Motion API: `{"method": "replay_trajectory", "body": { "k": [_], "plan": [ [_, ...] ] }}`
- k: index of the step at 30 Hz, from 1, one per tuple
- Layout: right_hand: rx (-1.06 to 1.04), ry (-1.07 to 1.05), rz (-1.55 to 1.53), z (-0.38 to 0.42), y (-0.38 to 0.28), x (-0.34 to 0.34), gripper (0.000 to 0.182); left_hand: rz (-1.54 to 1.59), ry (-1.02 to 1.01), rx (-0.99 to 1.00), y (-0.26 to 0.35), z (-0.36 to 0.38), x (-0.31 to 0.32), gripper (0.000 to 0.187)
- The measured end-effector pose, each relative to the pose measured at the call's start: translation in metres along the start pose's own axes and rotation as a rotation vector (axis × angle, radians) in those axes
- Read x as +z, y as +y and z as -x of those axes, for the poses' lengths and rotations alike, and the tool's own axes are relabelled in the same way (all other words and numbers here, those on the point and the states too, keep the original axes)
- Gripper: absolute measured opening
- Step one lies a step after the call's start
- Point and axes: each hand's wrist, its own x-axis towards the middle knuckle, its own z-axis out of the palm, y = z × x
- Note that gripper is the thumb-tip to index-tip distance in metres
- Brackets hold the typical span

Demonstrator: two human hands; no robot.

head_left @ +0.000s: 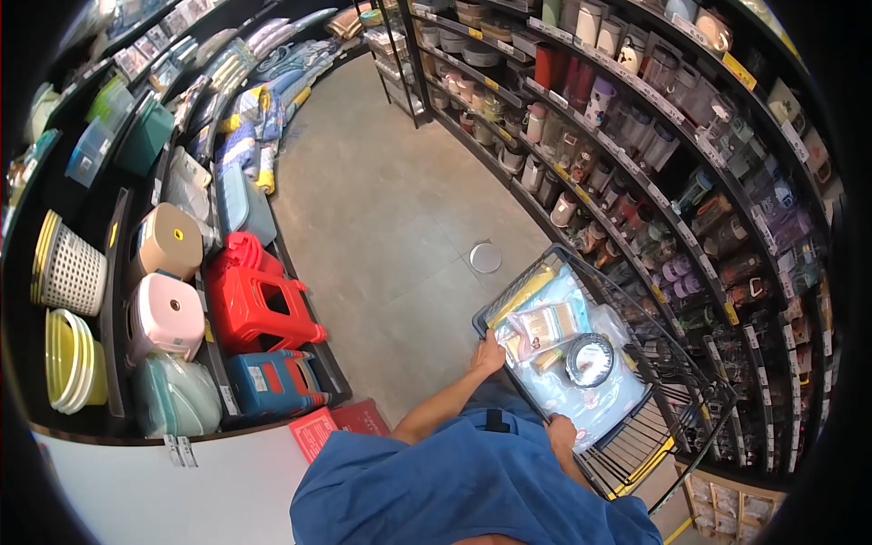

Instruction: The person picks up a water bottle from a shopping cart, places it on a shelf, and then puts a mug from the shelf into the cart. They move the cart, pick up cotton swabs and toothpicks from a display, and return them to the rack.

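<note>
A dark shopping cart (479, 320) stands in front of my body, slanting toward the right. My left hand (491, 352) is closed on its near rim, by the left corner. Farther right along the same side, my right hand (561, 431) is closed on the rim too, its fingertips partly hidden. In the cart lies a light blue plastic-wrapped package (572, 400). Resting on it are a round clear-lidded container (589, 360) and a clear packet with a printed label (545, 329). A yellow item (524, 295) lies along the far left wall.
Shelves of bottles and cups (599, 100) curve along the right. Left shelves hold red plastic stools (263, 304), a pink stool (169, 315), a white basket (73, 268) and folded textiles (250, 132). A round white disc (485, 257) lies on the grey floor (372, 200) beyond the cart.
</note>
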Motion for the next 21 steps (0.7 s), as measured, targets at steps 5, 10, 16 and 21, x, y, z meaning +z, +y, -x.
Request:
{"method": "replay_trajectory", "body": {
  "k": [5, 10, 16, 21],
  "plan": [
    [0.006, -0.033, -0.068, -0.027, -0.011, -0.005, 0.029, -0.075, 0.095, -0.028, 0.019, -0.022, -0.013, 0.052],
    [0.022, -0.030, -0.134, -0.045, -0.033, -0.023, 0.029, -0.100, 0.133, 0.036, 0.030, -0.040, -0.023, 0.059],
    [-0.022, -0.053, -0.150, -0.075, -0.048, -0.018, 0.030, -0.121, 0.148, 0.028, 0.036, -0.056, -0.029, 0.068],
    [-0.047, -0.038, -0.214, -0.092, -0.072, -0.032, 0.029, -0.089, 0.166, 0.022, 0.042, -0.084, -0.038, 0.069]
  ]
}}
